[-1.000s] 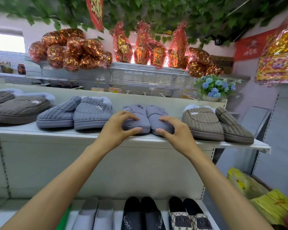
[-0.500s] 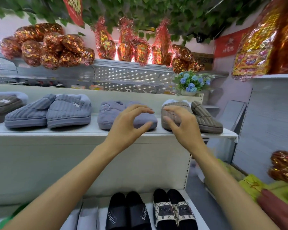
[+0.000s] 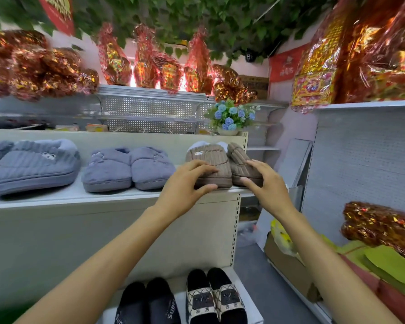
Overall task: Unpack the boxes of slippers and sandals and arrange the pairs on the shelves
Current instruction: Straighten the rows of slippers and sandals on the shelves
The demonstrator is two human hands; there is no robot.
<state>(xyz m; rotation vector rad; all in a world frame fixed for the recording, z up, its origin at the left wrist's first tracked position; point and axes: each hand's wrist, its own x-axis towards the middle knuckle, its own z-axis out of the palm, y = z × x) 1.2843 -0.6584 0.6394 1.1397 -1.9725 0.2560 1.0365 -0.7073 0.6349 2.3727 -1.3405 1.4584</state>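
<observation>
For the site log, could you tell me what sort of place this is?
Most likely a small shop: pairs of slippers lined up on metal display shelving, foil-wrapped gift packs above, more sandals below.

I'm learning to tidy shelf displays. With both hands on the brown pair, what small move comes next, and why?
Probably nudge the right brown slipper straight with the right hand: it angles away from the left brown slipper that the left hand grips, unlike the parallel grey-blue pair.

Bright, even indoor light; strongest glow behind the foil-wrapped baskets (image 3: 150,69) at top centre. Soft shadows under slippers on the upper shelf (image 3: 56,197). Foil glare top right. Motion blur at left edge & corners; wide-angle bends shelf lines. Centre fairly sharp.
</observation>
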